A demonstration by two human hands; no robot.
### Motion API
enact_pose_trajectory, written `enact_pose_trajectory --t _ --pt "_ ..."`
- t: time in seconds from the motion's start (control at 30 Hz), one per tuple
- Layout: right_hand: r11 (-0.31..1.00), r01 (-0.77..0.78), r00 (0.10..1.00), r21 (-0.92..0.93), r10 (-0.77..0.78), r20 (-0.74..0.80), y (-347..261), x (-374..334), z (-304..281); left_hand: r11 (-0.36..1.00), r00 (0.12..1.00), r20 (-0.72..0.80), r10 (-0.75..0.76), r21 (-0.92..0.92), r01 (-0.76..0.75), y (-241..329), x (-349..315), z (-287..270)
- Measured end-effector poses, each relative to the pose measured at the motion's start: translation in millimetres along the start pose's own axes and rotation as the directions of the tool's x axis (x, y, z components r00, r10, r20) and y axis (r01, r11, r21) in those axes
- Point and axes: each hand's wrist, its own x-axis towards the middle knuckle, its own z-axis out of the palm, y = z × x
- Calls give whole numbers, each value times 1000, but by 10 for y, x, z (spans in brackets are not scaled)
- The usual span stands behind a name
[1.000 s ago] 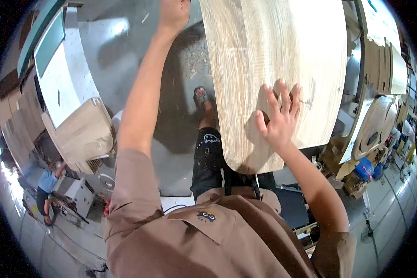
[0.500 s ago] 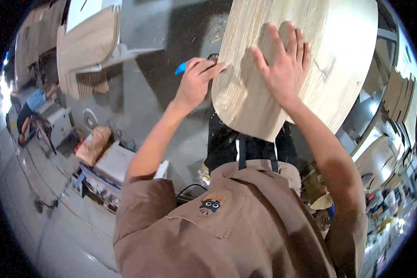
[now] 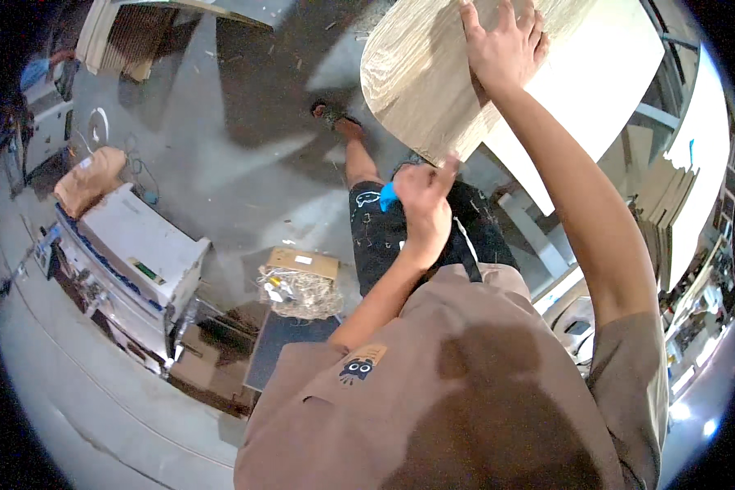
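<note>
A wood-grain board point(image 3: 420, 90) with a rounded corner lies in front of me, over a paler board surface point(image 3: 600, 90). My right hand point(image 3: 508, 51) rests flat on top of it, fingers spread. At the board's near edge, my left hand point(image 3: 425, 200) is closed around a small hand tool with a blue end point(image 3: 388, 197). The fist covers most of the tool, so its kind cannot be made out. One finger of that hand points up along the edge and looks slightly blurred.
To the left stands a white cabinet-like machine point(image 3: 143, 237) with a brown paper package point(image 3: 92, 180) on it. A cardboard box point(image 3: 322, 263) with a heap of thin shavings point(image 3: 306, 296) sits beside my legs. Stacked boards point(image 3: 665, 204) stand at the right.
My left hand has moved from the board's left edge round to its near edge, bringing the blue-ended tool. My right hand stays flat on the board. The view has shifted.
</note>
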Motion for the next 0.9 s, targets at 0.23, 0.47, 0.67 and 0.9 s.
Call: enact_pose_trajectory --t 0.23,0.47,0.67,0.9 --pt "981 182 949 62 -159 -272 448 124 331 958 931 309 197 -262 -116 -75 -504 67" --pt "970 237 968 46 -232 -91 546 -10 203 950 981 27 -194 -245 195 -217 389 -610" --pt "895 408 891 180 -433 136 803 -609 -172 833 919 342 -195 -436 339 -499 852 -617" --pt "842 516 829 156 -537 155 1511 -826 -749 446 837 503 -215 -712 543 -373 866 -1073"
